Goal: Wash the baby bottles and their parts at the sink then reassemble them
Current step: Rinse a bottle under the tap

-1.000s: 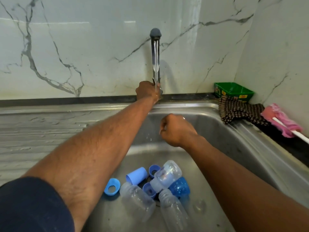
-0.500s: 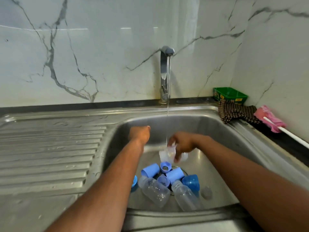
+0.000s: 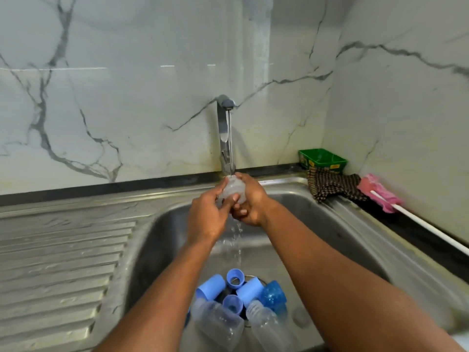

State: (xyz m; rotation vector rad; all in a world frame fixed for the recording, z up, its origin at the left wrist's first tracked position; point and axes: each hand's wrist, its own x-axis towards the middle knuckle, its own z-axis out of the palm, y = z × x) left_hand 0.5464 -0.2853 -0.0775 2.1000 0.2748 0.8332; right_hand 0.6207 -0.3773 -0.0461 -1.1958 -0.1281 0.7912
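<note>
Both hands hold a clear plastic baby bottle (image 3: 233, 190) under the running chrome tap (image 3: 224, 130), above the steel sink (image 3: 350, 240). The left hand (image 3: 208, 217) curls round its near side; the right hand (image 3: 250, 201) grips the far side. More clear bottles (image 3: 218, 323) and blue plastic caps (image 3: 250, 288) lie at the basin bottom.

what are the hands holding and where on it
Both hands, left hand and right hand, grip a clear bottle by its sides under the running tap.

arms: two bare forearms reach in from the lower edge — no sleeve shows on either
left hand (image 3: 206, 214): bare — no glove, ring or watch visible
right hand (image 3: 250, 199): bare, short fingernails, wrist unadorned
</note>
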